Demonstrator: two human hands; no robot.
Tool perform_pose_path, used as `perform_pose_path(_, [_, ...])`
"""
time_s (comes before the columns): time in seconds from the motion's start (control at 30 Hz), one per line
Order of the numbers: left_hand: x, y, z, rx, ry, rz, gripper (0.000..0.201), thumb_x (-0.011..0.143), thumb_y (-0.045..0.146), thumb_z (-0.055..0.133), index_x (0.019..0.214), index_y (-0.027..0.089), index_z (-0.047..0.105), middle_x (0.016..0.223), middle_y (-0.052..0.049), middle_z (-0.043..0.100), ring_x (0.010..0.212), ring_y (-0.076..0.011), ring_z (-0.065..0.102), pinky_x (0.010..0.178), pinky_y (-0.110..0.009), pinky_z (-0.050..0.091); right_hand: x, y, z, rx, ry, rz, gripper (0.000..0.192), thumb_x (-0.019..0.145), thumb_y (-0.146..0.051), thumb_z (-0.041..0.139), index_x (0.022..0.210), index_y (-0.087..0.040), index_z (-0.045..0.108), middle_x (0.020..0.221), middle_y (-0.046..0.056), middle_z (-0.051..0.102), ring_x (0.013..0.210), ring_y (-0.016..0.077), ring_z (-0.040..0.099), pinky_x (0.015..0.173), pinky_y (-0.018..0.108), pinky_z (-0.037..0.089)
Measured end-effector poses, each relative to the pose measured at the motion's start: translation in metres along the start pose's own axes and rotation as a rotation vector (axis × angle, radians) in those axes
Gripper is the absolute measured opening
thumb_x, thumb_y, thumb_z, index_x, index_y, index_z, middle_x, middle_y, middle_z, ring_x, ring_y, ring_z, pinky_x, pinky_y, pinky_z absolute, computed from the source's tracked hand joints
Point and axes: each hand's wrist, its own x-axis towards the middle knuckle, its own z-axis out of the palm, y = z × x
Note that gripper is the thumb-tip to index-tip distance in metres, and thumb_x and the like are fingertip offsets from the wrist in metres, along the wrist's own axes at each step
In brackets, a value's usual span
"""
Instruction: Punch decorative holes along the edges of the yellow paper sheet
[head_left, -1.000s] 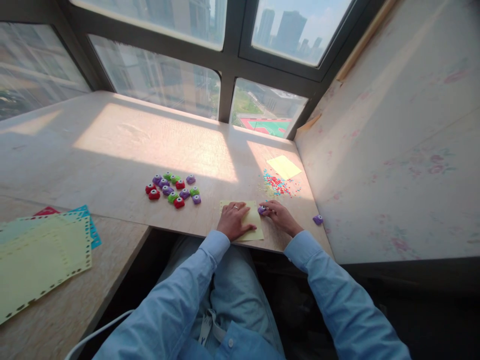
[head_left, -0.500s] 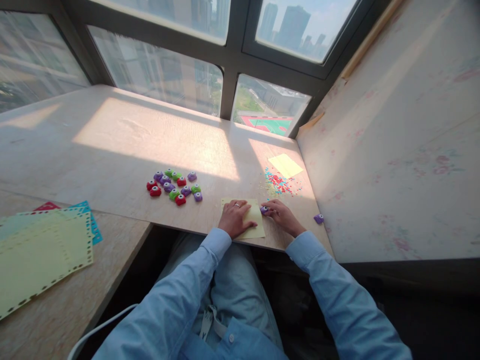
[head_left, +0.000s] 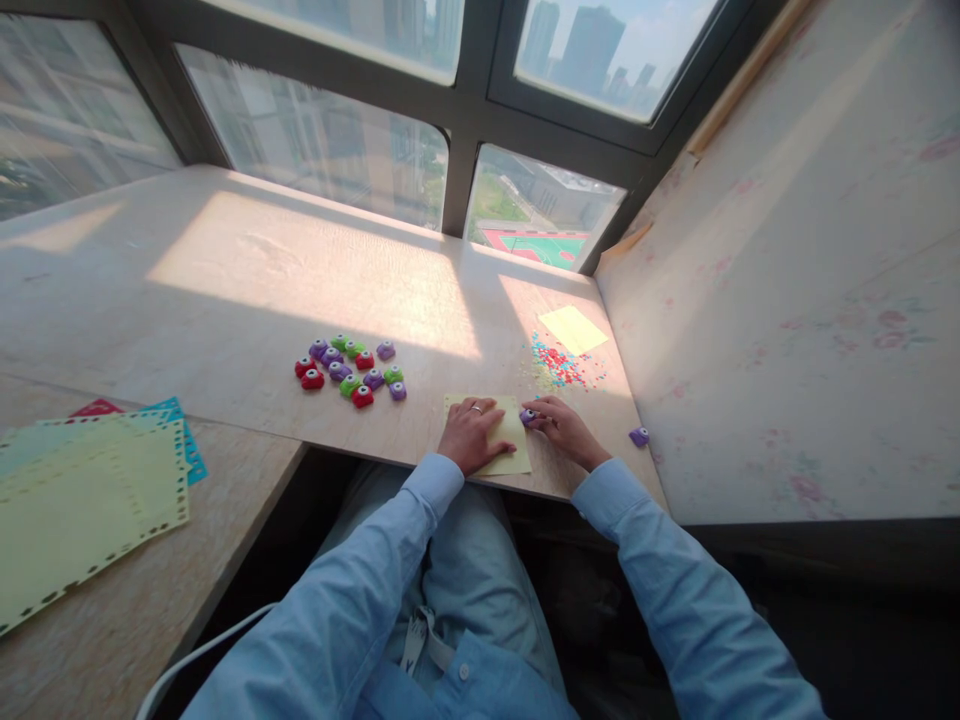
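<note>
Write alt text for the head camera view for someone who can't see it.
A person's left hand presses flat on a yellow paper sheet while the right hand holds a small purple punch at its edge. More coloured punches and paper confetti lie on the sunlit desk.

Dark-framed windows (head_left: 457,130), sunlit wooden desk (head_left: 225,260), pale stained wall (head_left: 787,280), city towers outside

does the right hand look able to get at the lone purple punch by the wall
Probably yes. The right hand grips a purple punch at the yellow paper's edge, so it is occupied, but the lone purple punch lies just to its right on bare table, nothing between.
</note>
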Motion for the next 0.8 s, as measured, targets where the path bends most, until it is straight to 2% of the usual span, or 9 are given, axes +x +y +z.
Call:
perform_pose_path(0.27, [-0.002, 0.001, -0.002, 0.047, -0.006, 0.027, 0.05, 0.076, 0.057, 0.073, 0.113, 0.024, 0.069, 0.129, -0.011, 0.063, 0.12, -0.0318, 0.052, 0.097, -0.049, 0.041, 0.008, -0.001, 0.006, -0.059, 0.027, 0.044, 0.027, 0.083, -0.025, 0.063, 0.109, -0.022, 0.072, 0.098, 0.008, 0.067, 0.084, 0.02, 0.063, 0.082, 0.037, 0.052])
perform_pose_path(0.47, [-0.004, 0.005, -0.003, 0.078, -0.011, 0.057, 0.045, 0.08, 0.056, 0.069, 0.111, 0.023, 0.069, 0.13, -0.012, 0.063, 0.122, -0.0318, 0.052, 0.096, -0.048, 0.04, 0.011, -0.009, 0.016, -0.116, 0.128, 0.093, 0.025, 0.082, -0.03, 0.065, 0.106, -0.022, 0.071, 0.095, 0.007, 0.069, 0.084, 0.0212, 0.063, 0.081, 0.038, 0.051])
perform_pose_path(0.57, [-0.005, 0.007, -0.004, 0.094, -0.006, 0.071, 0.044, 0.083, 0.054, 0.066, 0.112, 0.022, 0.068, 0.131, -0.013, 0.062, 0.122, -0.0314, 0.052, 0.096, -0.048, 0.04, 0.008, -0.015, 0.02, -0.111, 0.161, 0.088, 0.023, 0.085, -0.034, 0.062, 0.102, -0.021, 0.072, 0.095, 0.008, 0.068, 0.085, 0.0213, 0.063, 0.079, 0.037, 0.052])
perform_pose_path(0.8, [-0.007, 0.005, -0.006, 0.049, 0.005, 0.071, 0.043, 0.082, 0.053, 0.067, 0.11, 0.021, 0.067, 0.129, -0.012, 0.064, 0.121, -0.0309, 0.054, 0.095, -0.047, 0.041, -0.007, -0.029, 0.021, -0.054, 0.189, 0.13, 0.029, 0.087, -0.038, 0.061, 0.106, -0.02, 0.074, 0.094, 0.009, 0.066, 0.079, 0.0201, 0.061, 0.074, 0.035, 0.052])
